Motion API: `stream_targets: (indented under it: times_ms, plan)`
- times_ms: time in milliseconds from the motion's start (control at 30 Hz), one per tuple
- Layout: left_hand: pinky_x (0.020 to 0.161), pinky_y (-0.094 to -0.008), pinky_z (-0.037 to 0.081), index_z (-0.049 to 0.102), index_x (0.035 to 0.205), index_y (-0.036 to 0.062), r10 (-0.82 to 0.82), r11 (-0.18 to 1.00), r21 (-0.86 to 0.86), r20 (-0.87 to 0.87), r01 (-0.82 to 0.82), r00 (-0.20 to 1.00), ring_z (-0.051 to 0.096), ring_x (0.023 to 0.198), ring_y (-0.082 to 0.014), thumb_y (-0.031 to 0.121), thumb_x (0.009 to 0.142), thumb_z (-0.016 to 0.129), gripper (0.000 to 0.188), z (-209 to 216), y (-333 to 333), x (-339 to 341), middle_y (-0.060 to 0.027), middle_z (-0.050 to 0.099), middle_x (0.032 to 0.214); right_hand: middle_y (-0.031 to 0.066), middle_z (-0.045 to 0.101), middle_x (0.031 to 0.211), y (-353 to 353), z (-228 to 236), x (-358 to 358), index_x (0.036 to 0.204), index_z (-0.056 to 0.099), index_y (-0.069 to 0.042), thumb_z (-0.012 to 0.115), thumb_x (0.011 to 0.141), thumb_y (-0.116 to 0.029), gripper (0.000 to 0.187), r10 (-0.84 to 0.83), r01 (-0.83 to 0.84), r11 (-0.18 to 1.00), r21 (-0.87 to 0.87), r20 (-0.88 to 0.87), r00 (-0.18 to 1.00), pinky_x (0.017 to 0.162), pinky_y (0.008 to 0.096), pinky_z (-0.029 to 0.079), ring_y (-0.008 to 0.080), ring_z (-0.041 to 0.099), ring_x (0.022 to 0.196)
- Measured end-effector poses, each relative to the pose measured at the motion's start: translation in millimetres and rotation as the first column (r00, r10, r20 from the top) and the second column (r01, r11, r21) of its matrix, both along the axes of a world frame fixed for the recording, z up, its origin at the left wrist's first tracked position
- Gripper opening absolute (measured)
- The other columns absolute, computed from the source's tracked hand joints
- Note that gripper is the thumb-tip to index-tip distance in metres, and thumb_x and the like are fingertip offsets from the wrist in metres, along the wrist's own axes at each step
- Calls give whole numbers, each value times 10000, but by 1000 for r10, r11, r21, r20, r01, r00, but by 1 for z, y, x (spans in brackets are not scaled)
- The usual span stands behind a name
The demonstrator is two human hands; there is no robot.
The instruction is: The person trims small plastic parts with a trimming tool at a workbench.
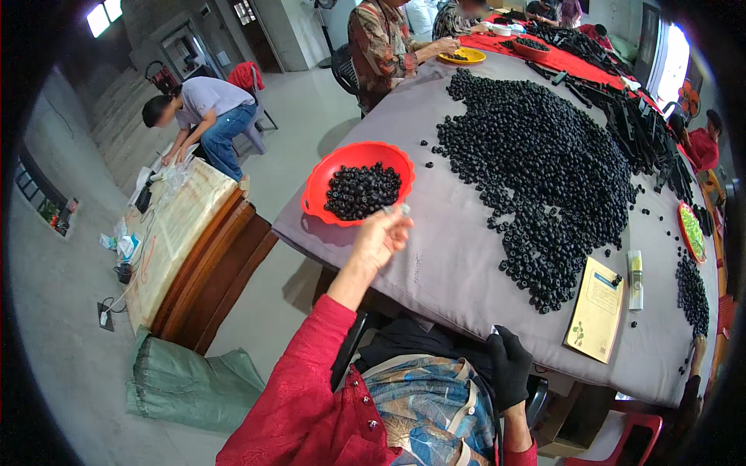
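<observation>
Reaching out over the table edge, the left hand point(381, 237) is bare, its fingers pinched closed on a small pale, clear-looking piece point(400, 209) held at the fingertips. What the piece is, too small to tell. It sits just at the near rim of the red bowl point(318, 186), which holds a heap of small black round parts point(362, 190). Left sleeve is red.

The right hand point(509, 365) wears a black glove and hangs low by the near edge of the table, close to the lap and a patterned bag point(423, 404). Fingers curl loosely; whether it holds anything, cannot tell.

The grey tablecloth point(451, 264) carries a large spread of the same black parts point(544, 171), well apart from the left hand, to its right. A yellow booklet point(597, 309) and a small tube point(635, 279) lie near the right edge.

Other people work at the far end beside a yellow dish point(462, 56). One person bends over a wooden bench point(183, 241) on the left.
</observation>
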State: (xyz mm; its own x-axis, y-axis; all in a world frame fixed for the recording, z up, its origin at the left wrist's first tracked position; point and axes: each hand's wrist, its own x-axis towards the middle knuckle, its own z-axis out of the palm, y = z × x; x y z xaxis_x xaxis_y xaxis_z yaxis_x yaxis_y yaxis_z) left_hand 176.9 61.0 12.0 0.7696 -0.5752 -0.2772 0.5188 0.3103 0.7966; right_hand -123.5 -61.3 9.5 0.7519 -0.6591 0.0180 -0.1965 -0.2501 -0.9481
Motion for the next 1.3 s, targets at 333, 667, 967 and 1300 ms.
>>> stream_targets:
  times_ms: [333, 667, 967, 1300]
  plan:
    - [337, -158, 336, 582, 887, 20, -438, 883, 228, 86, 410, 895, 491, 443, -38, 94, 829, 572, 95, -45, -53, -63, -56, 611, 701, 152, 637, 857, -3, -1, -2, 1024, 587, 7, 579, 821, -126, 243, -9, 10, 1000, 20, -44, 999, 662, 270, 472, 158, 615, 739]
    - [523, -315, 443, 618, 870, 32, -562, 788, 600, 607, 140, 563, 561, 567, -162, 98, 676, 645, 206, -60, -131, -87, -62, 594, 691, 128, 632, 888, -8, 14, -6, 1064, 561, 42, 571, 825, -97, 277, 43, -42, 994, 103, -14, 999, 696, 253, 461, 128, 593, 806]
    - [626, -384, 448, 605, 833, 43, -511, 791, 544, 839, -280, 187, 560, 702, -295, 158, 655, 680, 225, -68, -152, -100, -116, 562, 757, 107, 652, 851, -7, 6, -4, 1031, 586, 21, 603, 810, -113, 259, 2, -6, 996, 89, 52, 999, 633, 241, 480, 88, 603, 741]
    - [495, -162, 426, 597, 972, 15, -482, 876, 175, 252, 450, 839, 500, 565, -36, 139, 871, 529, 174, -25, -91, -140, -18, 588, 739, 127, 638, 880, -18, -5, -5, 1049, 576, 6, 604, 814, -161, 290, -141, 135, 984, 117, 50, 989, 694, 264, 462, 116, 584, 771]
